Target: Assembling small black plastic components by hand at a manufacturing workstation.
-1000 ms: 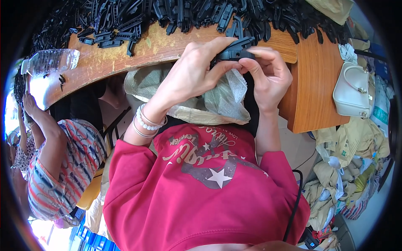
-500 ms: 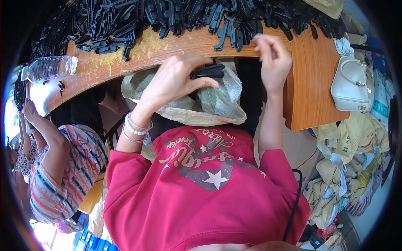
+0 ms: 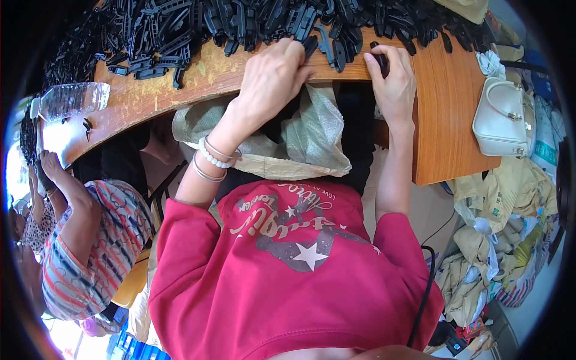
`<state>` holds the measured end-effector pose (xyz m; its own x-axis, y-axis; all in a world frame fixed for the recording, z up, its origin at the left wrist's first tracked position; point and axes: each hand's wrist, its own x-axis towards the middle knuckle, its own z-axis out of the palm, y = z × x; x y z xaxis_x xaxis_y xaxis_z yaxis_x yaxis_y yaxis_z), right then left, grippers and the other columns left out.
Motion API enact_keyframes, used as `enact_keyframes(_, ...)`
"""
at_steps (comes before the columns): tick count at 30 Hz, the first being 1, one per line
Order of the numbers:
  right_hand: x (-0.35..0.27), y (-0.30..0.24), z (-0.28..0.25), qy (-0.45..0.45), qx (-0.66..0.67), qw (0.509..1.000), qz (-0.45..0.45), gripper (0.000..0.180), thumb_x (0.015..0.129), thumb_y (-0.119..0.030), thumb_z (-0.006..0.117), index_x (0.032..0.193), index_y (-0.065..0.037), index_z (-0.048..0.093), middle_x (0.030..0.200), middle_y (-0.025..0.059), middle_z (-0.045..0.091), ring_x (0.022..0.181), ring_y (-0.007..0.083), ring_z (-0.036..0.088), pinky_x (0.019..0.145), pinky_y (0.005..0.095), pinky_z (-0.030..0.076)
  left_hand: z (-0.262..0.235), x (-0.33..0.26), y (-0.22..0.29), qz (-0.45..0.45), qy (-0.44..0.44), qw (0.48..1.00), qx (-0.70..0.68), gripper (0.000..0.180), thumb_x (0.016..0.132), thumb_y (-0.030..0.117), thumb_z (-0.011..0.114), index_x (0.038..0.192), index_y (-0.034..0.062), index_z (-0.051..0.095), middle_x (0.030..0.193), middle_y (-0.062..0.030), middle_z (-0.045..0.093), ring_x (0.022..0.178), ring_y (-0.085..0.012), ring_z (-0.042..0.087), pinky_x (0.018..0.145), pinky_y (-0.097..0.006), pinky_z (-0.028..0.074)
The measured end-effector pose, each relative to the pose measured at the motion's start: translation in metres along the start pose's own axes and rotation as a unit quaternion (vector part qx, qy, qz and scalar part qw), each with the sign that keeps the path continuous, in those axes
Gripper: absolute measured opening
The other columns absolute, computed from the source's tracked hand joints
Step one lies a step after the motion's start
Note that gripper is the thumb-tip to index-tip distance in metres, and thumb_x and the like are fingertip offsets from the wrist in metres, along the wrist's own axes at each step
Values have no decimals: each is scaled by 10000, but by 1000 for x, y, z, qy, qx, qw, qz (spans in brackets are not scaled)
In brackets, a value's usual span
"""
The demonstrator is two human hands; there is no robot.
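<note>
My left hand (image 3: pixel 273 78) reaches over the table's near edge to the front of a pile of black plastic parts (image 3: pixel 240 24). Its fingers are curled against a black plastic part (image 3: pixel 310 46), largely hidden by the hand. To the right, my right hand (image 3: pixel 394 81) pinches a dark, elongated black plastic piece (image 3: pixel 379 57) between thumb and fingers, just above the table. Under my left forearm, an open woven sack (image 3: pixel 312 135) hangs at the table edge; its inside is mostly dark.
Along the wooden table (image 3: pixel 210 66) the pile spreads across the far side. A clear plastic bottle (image 3: pixel 75 101) lies at left. A white handbag (image 3: pixel 501 120) stands at right, above heaped sacks (image 3: pixel 480 252). Another person in a striped top (image 3: pixel 99 240) sits at left.
My left hand has moved from above the sack to the pile; the black part it held there is out of sight. My right hand has lowered and now grips a black piece.
</note>
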<state>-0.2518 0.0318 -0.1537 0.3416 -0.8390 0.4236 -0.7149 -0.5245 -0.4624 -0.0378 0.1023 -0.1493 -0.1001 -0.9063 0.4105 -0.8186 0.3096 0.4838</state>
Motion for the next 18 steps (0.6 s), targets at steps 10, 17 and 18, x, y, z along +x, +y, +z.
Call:
enact_keyframes(10,-7,-32,-19,-22,301,949,97,206,791,-54,682,986,-12,629,894,24,648,806,97,602,758,241,485,-16,1,10,-266,14,835,-482,246,920,137,589,1070,-57,575,703,-40,620,543,-64,559,491,-211,465)
enact_keyframes(17,-13,-69,-24,-71,566,810,137,248,830,48,643,1075,65,609,963,107,642,805,146,657,708,247,562,-29,0,19,-254,-69,798,-542,274,939,183,568,1071,-46,641,730,-65,640,559,-91,587,515,-215,491)
enact_keyframes(18,-14,-69,-22,-73,566,810,136,248,830,48,643,1075,65,609,963,107,642,805,146,657,708,247,562,-29,0,19,-254,-67,798,-542,274,939,183,568,1071,-46,641,730,-65,640,559,-91,587,515,-215,491)
